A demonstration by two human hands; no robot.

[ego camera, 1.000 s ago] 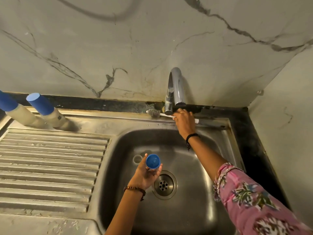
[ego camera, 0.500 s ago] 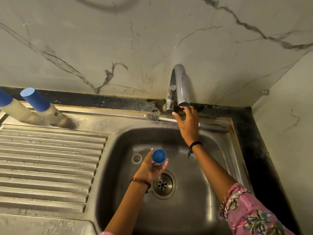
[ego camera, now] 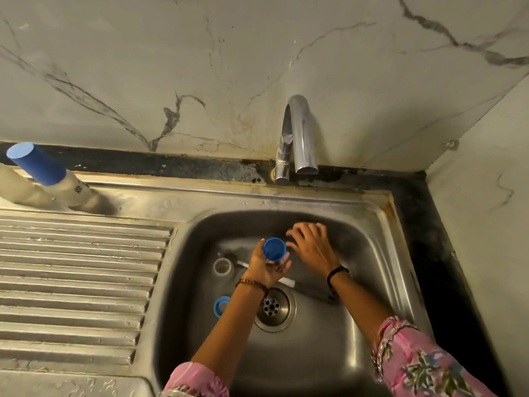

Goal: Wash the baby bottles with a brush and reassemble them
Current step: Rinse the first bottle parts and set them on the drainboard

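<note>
The left hand grasps one round blue plastic bottle cap over the stainless steel sink basin, fingers curled under it. Just right of the cap, the right hand hovers with fingers spread, holding nothing. Under the left hand one white-handled brush lies on the basin floor, beside one clear ring and one blue plastic collar. Two blue-capped milky bottles stand on the drainboard's far left; only part of the second one shows at the frame's edge.
</note>
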